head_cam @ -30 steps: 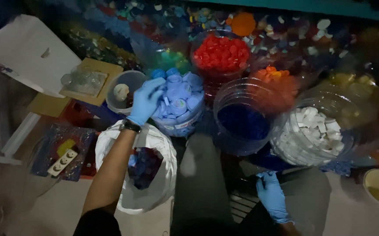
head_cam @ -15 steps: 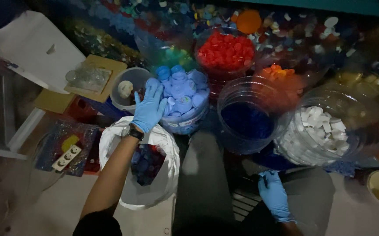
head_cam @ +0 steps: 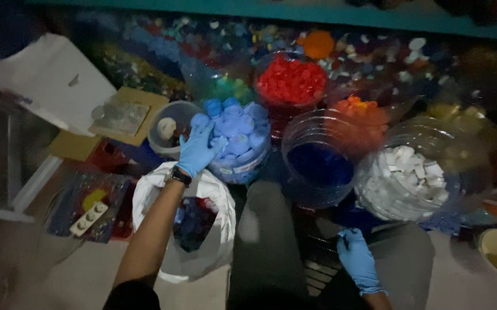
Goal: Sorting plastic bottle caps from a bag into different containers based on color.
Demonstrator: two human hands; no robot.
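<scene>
**Left hand came down onto the tub of light blue caps**

A second before, the left hand (head_cam: 198, 150) in its blue glove was up over the far side of the tub of light blue caps (head_cam: 236, 138). Half a second before, it was sliding back. Now it lay on the near edge of that tub, just above the white bag (head_cam: 214, 229). So the hand had pulled a little way toward the person, while the bag and the tubs had stayed where they were. It looked like caps were being moved between the bag and the tub, one handful at a time.

The fingers of the left hand were bent down over the caps. I could not tell if they held a cap or were only touching the pile.

The right hand (head_cam: 358, 265), also in a blue glove, rested low by the person's knee. It looked loose and empty, and it had hardly moved.

The light blue caps were small, round and pale, and they were heaped right up to the top of their clear tub. Inside the white bag sat a dark pile of blue and red caps. Beside the light blue tub stood a tub of red caps (head_cam: 292, 80), a tub of dark blue caps (head_cam: 319, 164) and a tub of white caps (head_cam: 408, 182)
</scene>
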